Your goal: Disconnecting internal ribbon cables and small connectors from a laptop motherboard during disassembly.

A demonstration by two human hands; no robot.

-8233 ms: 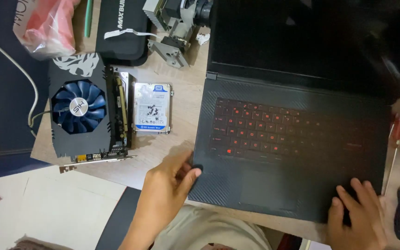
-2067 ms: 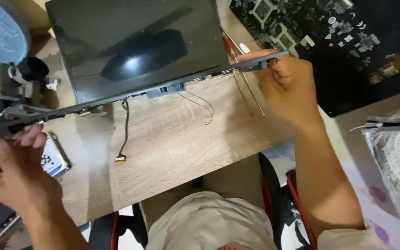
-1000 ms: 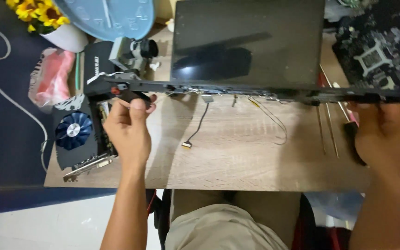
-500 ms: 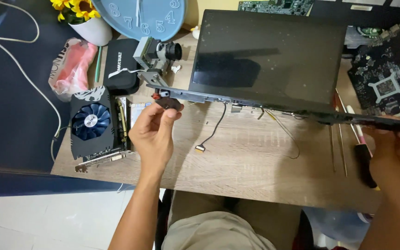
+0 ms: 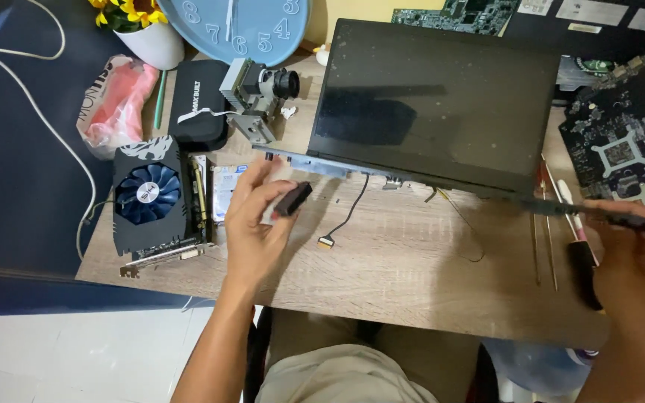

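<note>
At the far left of my view a graphics card with a blue fan lies flat on the wooden table. Just right of it my left hand pinches a small black hinge cover between thumb and fingers, just below the laptop screen panel. That panel lies flat, cables trailing. At the right edge, my right hand grips the panel's lower corner.
</note>
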